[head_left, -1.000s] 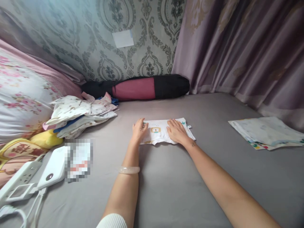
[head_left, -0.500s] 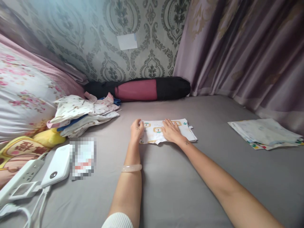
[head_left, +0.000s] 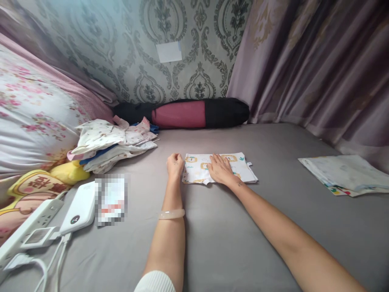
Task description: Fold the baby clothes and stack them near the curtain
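A folded white garment (head_left: 196, 175) with yellow-orange and green prints lies flat on the grey sheet in front of me. My right hand (head_left: 221, 169) rests on its middle, palm down, fingers stretched out and a little apart. At the garment's left edge is my left hand (head_left: 175, 165), its fingers curled closed. Whether a bit of cloth is inside those fingers is hidden. A small white tag (head_left: 249, 164) sticks out at the garment's right side.
Left are a clothes pile (head_left: 112, 140), a yellow plush (head_left: 68, 172), a white power bank (head_left: 79, 207), a power strip (head_left: 33, 225) and a blurred-out packet (head_left: 112, 200). A folded cloth stack (head_left: 349, 172) lies right. A black-and-red roll (head_left: 179, 114) lines the wall.
My left fingers, earlier at the garment's left edge, are now curled tighter just beside it, and that edge lies flatter. The right hand stays on the garment. The view has shifted slightly.
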Available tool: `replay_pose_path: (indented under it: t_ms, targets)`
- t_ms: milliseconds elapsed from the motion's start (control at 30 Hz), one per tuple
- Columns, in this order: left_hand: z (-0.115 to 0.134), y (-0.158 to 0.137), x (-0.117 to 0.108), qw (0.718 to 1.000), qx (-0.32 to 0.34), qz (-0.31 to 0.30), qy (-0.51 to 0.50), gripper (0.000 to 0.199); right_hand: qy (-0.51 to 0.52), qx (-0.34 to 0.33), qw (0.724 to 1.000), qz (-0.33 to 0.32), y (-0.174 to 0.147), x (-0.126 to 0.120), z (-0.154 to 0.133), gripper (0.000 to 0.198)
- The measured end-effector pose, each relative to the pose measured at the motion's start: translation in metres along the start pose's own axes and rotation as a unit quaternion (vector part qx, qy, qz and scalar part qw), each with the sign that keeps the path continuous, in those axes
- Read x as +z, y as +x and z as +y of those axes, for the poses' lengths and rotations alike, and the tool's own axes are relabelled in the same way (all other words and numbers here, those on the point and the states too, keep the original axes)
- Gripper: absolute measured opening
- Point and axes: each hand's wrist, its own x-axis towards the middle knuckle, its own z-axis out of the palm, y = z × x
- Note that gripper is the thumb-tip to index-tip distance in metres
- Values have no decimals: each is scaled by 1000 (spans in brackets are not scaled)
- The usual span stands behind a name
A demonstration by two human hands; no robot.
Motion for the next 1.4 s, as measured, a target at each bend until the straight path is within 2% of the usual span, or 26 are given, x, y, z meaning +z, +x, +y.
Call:
replay_pose_path:
  t_ms: [300, 633, 833, 1000, 1400]
  targets:
    - [-6, 4, 1, 1000, -7, 13, 3, 31, 33, -42, 998, 16, 9, 12, -36, 59]
    - [-8, 6, 2, 1000, -6, 18, -19, 29, 14, -41, 999, 31, 11, 23, -36, 59]
    - [-5, 4, 2, 994, -19, 1, -111, 26, 22, -39, 999, 29, 13, 19, -46, 57]
    - [0, 3, 1, 980, -42, -19, -195, 28, 30, -72, 996, 39, 16, 21, -67, 56]
    - [5, 1, -2, 965, -47, -39, -257, 26, 25, -86, 995, 40, 15, 25, -76, 54]
